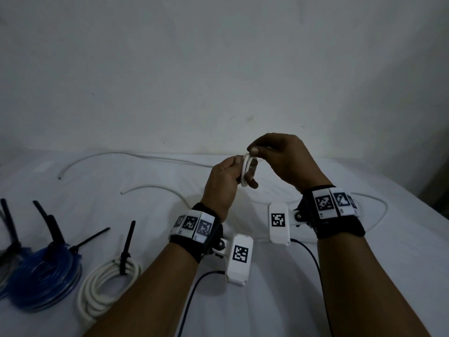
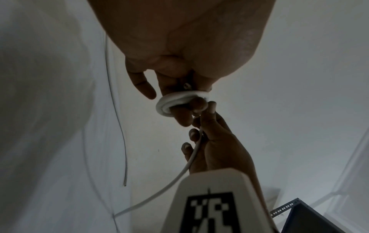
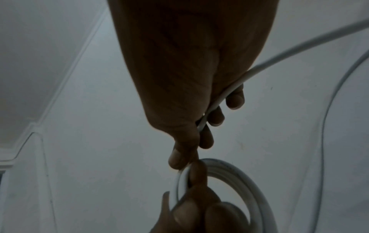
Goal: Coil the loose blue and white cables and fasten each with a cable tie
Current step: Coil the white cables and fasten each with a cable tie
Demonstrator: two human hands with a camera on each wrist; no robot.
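My left hand grips a small coil of white cable held up above the bed, its fingers curled round the loops. Just above and to the right, my right hand pinches the same cable at the top of the coil, and the loose length runs through its curled fingers. From there the cable trails down to the right over the sheet. At the left lie a tied blue coil and a tied white coil, each with a black cable tie.
Two more loose white cables lie across the white bed sheet behind the hands. A grey coil sits at the far left edge. A white wall rises behind the bed; a dark shelf shows in the left wrist view.
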